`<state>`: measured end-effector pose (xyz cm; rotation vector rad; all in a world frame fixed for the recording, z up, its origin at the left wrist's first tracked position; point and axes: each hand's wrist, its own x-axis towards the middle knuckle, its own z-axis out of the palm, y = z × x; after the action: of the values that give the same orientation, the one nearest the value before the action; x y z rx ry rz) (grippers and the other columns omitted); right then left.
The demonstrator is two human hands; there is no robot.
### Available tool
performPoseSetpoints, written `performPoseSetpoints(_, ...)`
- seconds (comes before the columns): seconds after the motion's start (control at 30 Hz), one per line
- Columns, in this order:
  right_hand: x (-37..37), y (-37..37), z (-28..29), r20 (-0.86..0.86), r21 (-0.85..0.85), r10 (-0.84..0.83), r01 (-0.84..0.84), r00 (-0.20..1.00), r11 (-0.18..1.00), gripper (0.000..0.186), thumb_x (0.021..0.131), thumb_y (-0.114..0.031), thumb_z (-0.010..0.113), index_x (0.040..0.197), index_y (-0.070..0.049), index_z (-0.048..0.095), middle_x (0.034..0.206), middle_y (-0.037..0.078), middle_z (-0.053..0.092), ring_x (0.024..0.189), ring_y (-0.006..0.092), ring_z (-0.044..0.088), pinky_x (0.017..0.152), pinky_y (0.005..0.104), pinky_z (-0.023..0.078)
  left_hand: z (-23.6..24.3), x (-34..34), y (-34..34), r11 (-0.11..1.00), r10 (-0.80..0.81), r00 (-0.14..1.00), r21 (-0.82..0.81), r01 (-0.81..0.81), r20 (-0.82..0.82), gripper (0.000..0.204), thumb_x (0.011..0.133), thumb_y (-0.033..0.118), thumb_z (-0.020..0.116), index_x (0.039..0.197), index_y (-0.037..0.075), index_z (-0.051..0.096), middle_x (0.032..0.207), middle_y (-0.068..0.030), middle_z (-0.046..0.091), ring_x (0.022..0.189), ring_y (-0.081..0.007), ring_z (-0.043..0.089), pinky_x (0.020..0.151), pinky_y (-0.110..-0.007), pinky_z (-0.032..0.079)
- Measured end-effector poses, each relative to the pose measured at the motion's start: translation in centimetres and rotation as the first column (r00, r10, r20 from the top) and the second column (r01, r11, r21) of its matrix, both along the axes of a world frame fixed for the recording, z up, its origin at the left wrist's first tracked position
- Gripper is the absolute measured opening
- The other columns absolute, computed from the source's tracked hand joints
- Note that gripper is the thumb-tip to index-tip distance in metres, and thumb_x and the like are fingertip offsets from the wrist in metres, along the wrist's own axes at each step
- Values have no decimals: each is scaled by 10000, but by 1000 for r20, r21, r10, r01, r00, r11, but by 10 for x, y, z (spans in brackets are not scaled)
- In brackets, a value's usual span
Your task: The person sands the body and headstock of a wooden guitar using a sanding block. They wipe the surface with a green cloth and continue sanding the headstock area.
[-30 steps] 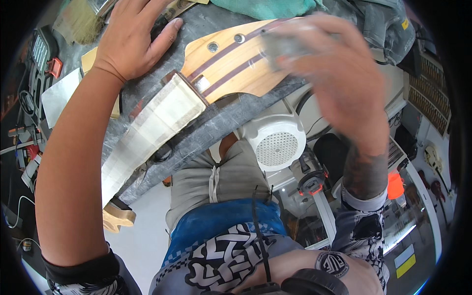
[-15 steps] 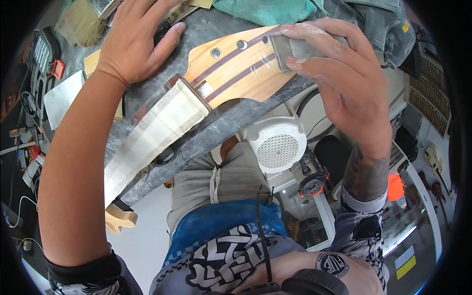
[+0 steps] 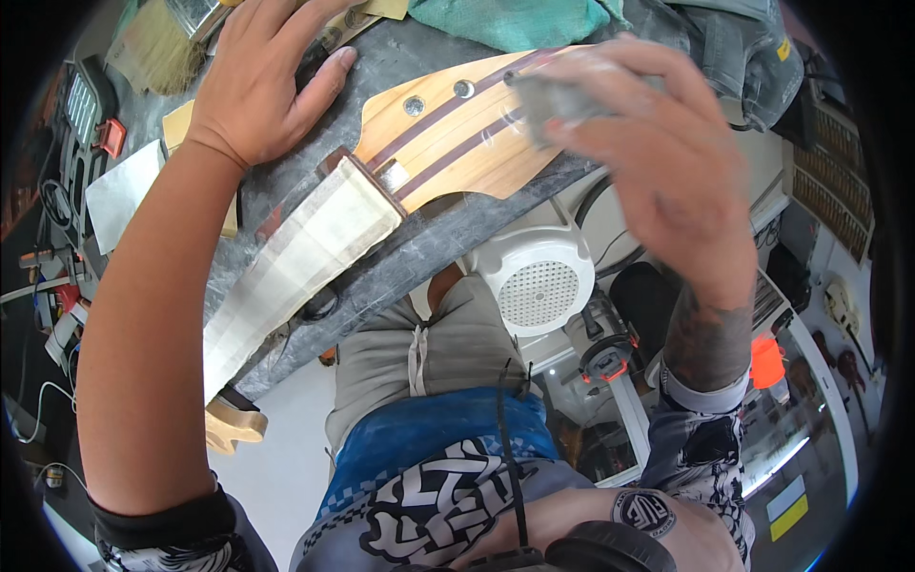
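Note:
On the bench lies a guitar neck, its pale wooden headstock [image 3: 448, 143] crossed by two dark stripes and pierced with several round holes. Pale tape covers the neck's fingerboard [image 3: 305, 243] down to the lower left. My right hand [image 3: 672, 157], smeared by motion and dusty at the fingers, grips a grey sanding block [image 3: 545, 107] against the headstock's far right end. My left hand [image 3: 255, 91] rests on the bench left of the headstock, thumb apart and fingers stretched out; its fingertips run past the upper edge of the picture.
The dark, dusty bench [image 3: 419, 276] ends just below the headstock. A teal cloth [image 3: 515, 21] lies behind it. At upper left are a bristle brush [image 3: 162, 57] and white paper [image 3: 124, 195]. A white stool [image 3: 540, 243] and a dark machine [image 3: 607, 351] stand below.
The sanding block and my right hand have shifted slightly left along the headstock and are now blurred. My left hand stays in place.

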<state>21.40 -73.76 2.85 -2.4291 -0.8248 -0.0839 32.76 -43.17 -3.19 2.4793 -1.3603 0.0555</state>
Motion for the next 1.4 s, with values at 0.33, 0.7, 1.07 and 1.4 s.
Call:
performPoseSetpoints(0.33, -6, 12, -7, 42, 28, -9, 8, 999, 1000, 179, 777, -58, 691, 945, -94, 739, 1196, 87, 750, 1124, 320, 658, 956, 415, 540, -2, 1, -3, 1000, -7, 1000, -21, 7, -6, 483, 847, 195, 668, 1300, 39, 602, 1377, -233, 555, 1272, -430, 527, 1101, -511, 407)
performPoseSetpoints(0.7, -15, 23, -10, 30, 91, 42, -44, 999, 995, 173, 810, -63, 668, 969, -91, 732, 1200, 96, 745, 1136, 339, 645, 951, 437, 539, -1, 0, -1, 1000, 2, 1000, -9, -3, -13, 484, 852, 197, 661, 1305, 40, 596, 1387, -236, 544, 1280, -436, 519, 1107, -518, 398)
performPoseSetpoints(1.07, -7, 5, -6, 60, -19, -15, 17, 998, 1000, 149, 809, -60, 667, 938, -90, 735, 1198, 69, 751, 1128, 317, 637, 960, 399, 527, -1, 0, -1, 1000, 0, 1000, 14, 1, -10, 495, 849, 191, 656, 1314, 38, 589, 1399, -234, 534, 1298, -437, 503, 1112, -521, 386)
performPoseSetpoints(1.4, -13, 0, -8, 95, -46, 1, 3, 996, 999, 166, 832, -76, 650, 962, -93, 752, 1190, 91, 757, 1134, 331, 652, 1007, 412, 505, 0, -2, -3, 1000, 10, 1000, 26, -10, -3, 494, 860, 205, 647, 1317, 28, 587, 1410, -239, 531, 1302, -438, 500, 1120, -517, 376)
